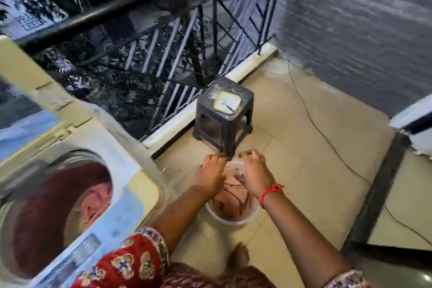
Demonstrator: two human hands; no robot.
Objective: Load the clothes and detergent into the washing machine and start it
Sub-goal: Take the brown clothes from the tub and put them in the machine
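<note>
Left hand (210, 176), right hand (253, 175) over bucket (230, 220) (brownish-pink clothes (233, 201), crumpled).

Soft pinkish cloth (233, 199) lies folded in the smooth white plastic bucket (230, 218) under my hands. More cloth, dark red (53, 208), sits in the washing machine (131, 170), whose plastic top looks smooth and faintly glossy. The stool (224, 112) is dark plastic with a woven texture. The railing (177, 37) is dark painted metal, the floor (304, 147) matt beige tile.
</note>
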